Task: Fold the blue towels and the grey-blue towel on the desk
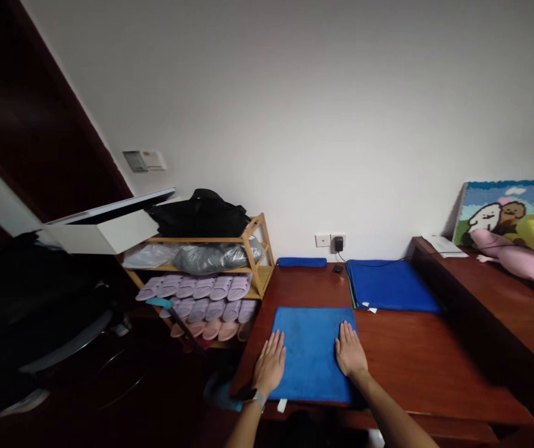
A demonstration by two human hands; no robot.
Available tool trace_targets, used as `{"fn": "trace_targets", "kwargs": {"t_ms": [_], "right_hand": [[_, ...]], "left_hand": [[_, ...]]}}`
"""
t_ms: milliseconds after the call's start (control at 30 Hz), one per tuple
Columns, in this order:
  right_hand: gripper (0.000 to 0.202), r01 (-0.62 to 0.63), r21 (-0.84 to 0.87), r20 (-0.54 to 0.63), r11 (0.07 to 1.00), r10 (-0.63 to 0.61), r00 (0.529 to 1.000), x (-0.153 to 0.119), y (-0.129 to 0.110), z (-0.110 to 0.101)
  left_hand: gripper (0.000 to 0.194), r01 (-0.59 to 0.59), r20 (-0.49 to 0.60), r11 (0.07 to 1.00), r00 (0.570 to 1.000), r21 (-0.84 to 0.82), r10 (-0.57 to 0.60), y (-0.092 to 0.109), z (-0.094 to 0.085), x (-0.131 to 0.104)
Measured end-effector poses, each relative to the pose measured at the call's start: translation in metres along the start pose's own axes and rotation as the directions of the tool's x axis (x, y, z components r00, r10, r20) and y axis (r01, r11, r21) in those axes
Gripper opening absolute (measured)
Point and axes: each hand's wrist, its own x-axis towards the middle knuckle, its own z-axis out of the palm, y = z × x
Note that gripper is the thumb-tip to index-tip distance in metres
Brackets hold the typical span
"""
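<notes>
A light blue cloth (311, 354) lies flat and nearly square on the wooden table (406, 348), with a small white tag (282, 405) at its front edge. On its left edge rests my left hand (270, 366), palm down with the fingers stretched forward. My right hand (350, 351) lies flat on the right edge, its fingers also extended. Neither hand holds anything. Behind and to the right is a stack of darker blue cloths (392, 286). A rolled or folded blue cloth (302, 262) sits against the wall.
Left of the table stands a wooden shoe rack (258, 258) with purple slippers (204, 287) and a black bag (201, 214) on top. A charger (339, 243) is plugged into the wall; its cable runs right. A pink plush toy (518, 258) lies on the right-hand desk.
</notes>
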Motion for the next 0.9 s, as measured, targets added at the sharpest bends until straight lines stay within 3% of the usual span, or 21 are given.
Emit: {"fn": "trace_targets", "kwargs": {"t_ms": [167,267,300,367,433,467,567,667,767,900], "right_hand": [[0.068,-0.021,0.088,-0.006,0.996,0.021,1.0,-0.017,-0.002,-0.006],[0.065,0.053,0.338,-0.113,0.94,-0.016,0.993,-0.037,0.013,-0.002],[0.063,0.052,0.517,-0.161,0.855,0.037,0.986,-0.04,0.023,-0.002],[0.057,-0.019,0.862,-0.15,0.506,0.292,0.945,-0.037,0.049,-0.007],[0.05,-0.083,0.989,0.007,0.123,0.525,0.851,-0.021,0.082,-0.02],[0.047,-0.097,0.995,0.076,0.004,0.588,0.805,-0.008,0.099,-0.028],[0.039,-0.088,0.984,0.168,-0.154,0.641,0.749,0.036,0.144,-0.056],[0.033,-0.056,0.956,0.237,-0.288,0.647,0.724,0.081,0.169,-0.074],[0.033,-0.019,0.931,0.275,-0.365,0.665,0.695,0.124,0.175,-0.078],[0.043,-0.008,0.911,0.336,-0.413,0.73,0.595,0.166,0.171,-0.072]], "left_hand": [[0.057,0.02,-0.008,1.0,1.0,0.014,-0.02,-0.002,0.0,-0.001],[0.06,0.025,0.0,0.999,1.0,0.022,-0.025,0.003,-0.002,0.001],[0.061,0.026,0.0,0.999,1.0,0.027,-0.026,0.003,-0.002,0.002],[0.062,0.024,-0.008,0.999,1.0,0.033,-0.024,0.002,-0.002,0.003],[0.062,0.019,-0.02,0.999,1.0,0.03,-0.019,0.0,0.0,0.003],[0.061,0.018,-0.027,0.999,0.999,0.026,-0.018,-0.002,0.001,0.003],[0.061,0.015,-0.048,1.0,0.999,0.012,-0.015,-0.005,0.004,0.003],[0.06,0.019,-0.065,1.0,0.998,0.002,-0.019,-0.011,0.01,0.002],[0.06,0.029,-0.083,1.0,0.996,-0.008,-0.03,-0.019,0.018,0.002],[0.061,0.035,-0.087,0.999,0.996,-0.016,-0.037,-0.029,0.026,0.004]]}}
